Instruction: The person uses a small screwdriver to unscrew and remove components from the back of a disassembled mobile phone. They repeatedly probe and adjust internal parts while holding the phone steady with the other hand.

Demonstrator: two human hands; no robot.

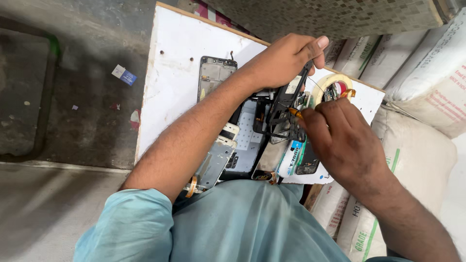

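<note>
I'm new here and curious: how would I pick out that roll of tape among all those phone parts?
Find the white board across the person's lap. At its far right corner, just beyond the right hand, lies the roll of tape. It is the only round, cream-coloured ring there; its neighbours are flat, dark or grey phone frames.

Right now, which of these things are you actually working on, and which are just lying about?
In hand:
- black phone frame, held by the left hand
- orange flex strip, pinched by the right hand

Lying about:
- tape roll
- grey phone chassis
- glue tube
- white board
- sacks
</note>
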